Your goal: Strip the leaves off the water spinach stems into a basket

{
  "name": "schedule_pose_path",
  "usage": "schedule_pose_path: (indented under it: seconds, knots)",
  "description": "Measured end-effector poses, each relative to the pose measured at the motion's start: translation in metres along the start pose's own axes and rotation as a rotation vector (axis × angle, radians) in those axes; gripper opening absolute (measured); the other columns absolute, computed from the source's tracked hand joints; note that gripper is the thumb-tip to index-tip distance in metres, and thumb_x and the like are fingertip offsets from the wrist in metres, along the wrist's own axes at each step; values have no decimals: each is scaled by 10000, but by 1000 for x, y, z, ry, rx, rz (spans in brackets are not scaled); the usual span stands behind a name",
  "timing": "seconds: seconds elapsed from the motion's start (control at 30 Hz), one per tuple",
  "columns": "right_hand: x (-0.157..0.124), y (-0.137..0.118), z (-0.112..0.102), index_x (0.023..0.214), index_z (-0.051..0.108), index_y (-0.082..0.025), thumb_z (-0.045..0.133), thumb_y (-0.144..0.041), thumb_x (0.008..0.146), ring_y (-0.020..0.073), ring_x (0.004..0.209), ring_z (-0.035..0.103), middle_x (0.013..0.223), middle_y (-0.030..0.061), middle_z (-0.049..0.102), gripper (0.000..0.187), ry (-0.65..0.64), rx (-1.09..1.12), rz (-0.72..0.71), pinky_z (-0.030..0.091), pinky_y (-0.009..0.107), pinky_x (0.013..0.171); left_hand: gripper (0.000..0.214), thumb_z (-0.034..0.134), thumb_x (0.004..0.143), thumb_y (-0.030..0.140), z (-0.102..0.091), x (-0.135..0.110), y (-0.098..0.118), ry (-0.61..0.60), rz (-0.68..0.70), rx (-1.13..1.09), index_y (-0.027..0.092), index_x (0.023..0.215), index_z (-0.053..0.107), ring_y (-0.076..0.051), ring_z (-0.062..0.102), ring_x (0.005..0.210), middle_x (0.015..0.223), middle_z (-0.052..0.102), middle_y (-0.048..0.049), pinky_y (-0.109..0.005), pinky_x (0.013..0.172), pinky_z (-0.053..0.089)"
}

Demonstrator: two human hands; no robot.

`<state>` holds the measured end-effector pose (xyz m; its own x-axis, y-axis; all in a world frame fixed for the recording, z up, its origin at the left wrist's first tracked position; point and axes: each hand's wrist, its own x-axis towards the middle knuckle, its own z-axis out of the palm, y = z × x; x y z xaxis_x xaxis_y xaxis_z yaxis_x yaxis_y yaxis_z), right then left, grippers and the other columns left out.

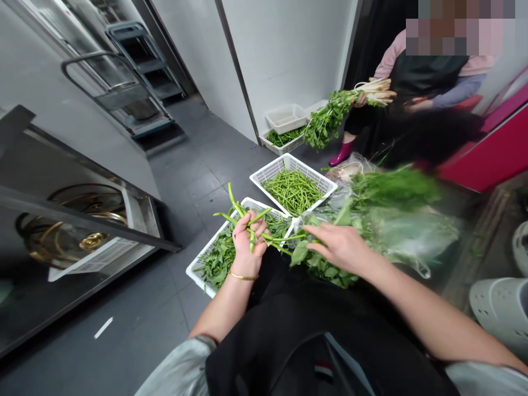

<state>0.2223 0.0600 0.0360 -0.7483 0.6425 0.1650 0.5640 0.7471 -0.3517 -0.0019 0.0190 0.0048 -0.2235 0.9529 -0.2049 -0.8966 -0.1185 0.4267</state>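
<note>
My left hand [248, 237] is closed round a bunch of green stems [239, 212], held above a white basket of leaves [198, 272] on the floor. A gold bracelet sits on that wrist. My right hand [339, 246] pinches a leafy stalk [301, 253] that runs across to the left hand's bunch. Under the right hand lies a pile of leafy greens [330, 272] on my dark apron. A second white basket [258, 177] farther off holds cut green stems [293, 191].
A person sits at the far right holding a bunch of white-stemmed greens [350, 104]. Two more white baskets [284, 118] stand by the wall. A clear plastic bag of greens [404, 231] lies right. A steel cabinet with pot lids [82, 231] is left. White clogs [501, 308] sit at the right edge.
</note>
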Motion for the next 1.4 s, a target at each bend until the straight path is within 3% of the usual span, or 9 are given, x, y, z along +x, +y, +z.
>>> schedule_pose_path:
  seconds: [0.13, 0.27, 0.43, 0.53, 0.63, 0.87, 1.03, 1.2, 1.4]
  knots:
    - [29, -17, 32, 881, 670, -141, 423, -265, 923, 164, 627, 593, 801, 109, 652, 279, -165, -222, -137, 362, 243, 518, 182, 498, 820, 190, 0, -4, -5, 21, -6, 35, 181, 670, 395, -34, 293, 323, 468, 320, 87, -131, 309, 222]
    - [25, 3, 33, 776, 668, -172, 456, -292, 901, 140, 640, 578, 718, 48, 643, 274, 4, 195, -207, 398, 241, 579, 200, 488, 830, 185, -11, -1, -9, 80, -69, 34, 179, 658, 387, -33, 281, 323, 474, 306, 82, -132, 288, 171]
    - [-17, 56, -11, 735, 633, -209, 520, -346, 839, 167, 638, 583, 686, 32, 641, 206, 587, 539, 443, 452, 299, 638, 272, 407, 886, 198, -24, 8, 7, 117, 1, -103, 186, 628, 322, -23, 283, 331, 492, 315, 74, -121, 287, 197]
    - [-44, 79, -35, 630, 598, -216, 562, -381, 796, 185, 625, 571, 658, 46, 636, 237, 460, 482, 603, 438, 309, 605, 283, 364, 912, 212, -24, 12, 19, 71, 90, -159, 187, 635, 313, -17, 285, 335, 514, 343, 67, -117, 292, 209]
    - [-50, 70, -41, 579, 584, -206, 591, -440, 759, 169, 567, 542, 598, 24, 611, 296, 191, 439, 505, 414, 288, 554, 277, 382, 910, 220, -16, 15, 16, 15, 108, -168, 187, 644, 315, -15, 287, 336, 524, 354, 67, -118, 300, 221]
    - [21, -9, 23, 1099, 662, -191, 602, -387, 794, 103, 495, 494, 686, -6, 648, 368, -51, 609, 275, 378, 234, 509, 247, 394, 872, 191, 2, 10, -11, -88, 71, -195, 189, 640, 309, -22, 263, 323, 499, 351, 74, -120, 300, 230]
    - [42, -19, 54, 801, 690, -152, 508, -306, 883, 128, 616, 546, 729, 47, 644, 252, -51, 297, -174, 349, 237, 564, 243, 434, 845, 213, -2, 3, -20, -97, -19, -119, 185, 630, 324, -21, 227, 305, 477, 301, 85, -117, 297, 192]
    - [21, -23, 24, 825, 630, -148, 417, -125, 873, 127, 567, 514, 719, 60, 604, 220, -241, -199, -505, 277, 247, 496, 211, 384, 847, 165, -9, 10, -10, 9, -340, 22, 184, 637, 368, -43, 246, 291, 451, 272, 79, -137, 280, 151]
    - [-30, 23, 15, 918, 677, -218, 417, -269, 927, 135, 594, 577, 698, 33, 635, 266, -252, 19, -318, 385, 236, 545, 300, 292, 925, 192, -20, 32, 54, 129, 199, -201, 200, 626, 261, -15, 257, 309, 475, 308, 80, -115, 285, 172]
